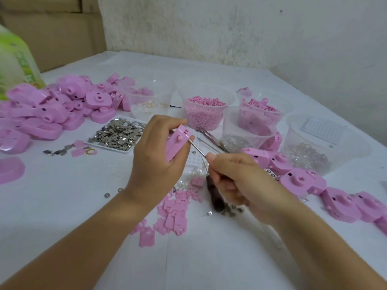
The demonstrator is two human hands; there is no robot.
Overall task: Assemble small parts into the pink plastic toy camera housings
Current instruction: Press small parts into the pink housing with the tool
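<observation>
Left hand point(156, 159): housing point(178, 143); right point(236, 181): perhaps awl point(198, 149)

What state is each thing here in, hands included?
left hand: grips the pink housing, raised.
right hand: pinches the thin metal tool.
thin metal tool: tip at the housing's edge.
pellet tub: lidless, nearly full.
metal-piece tray: heaped.
tweezers: lying on the table.

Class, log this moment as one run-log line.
left hand: holds pink housing | right hand: pinches thin metal tool, tip at housing
</observation>
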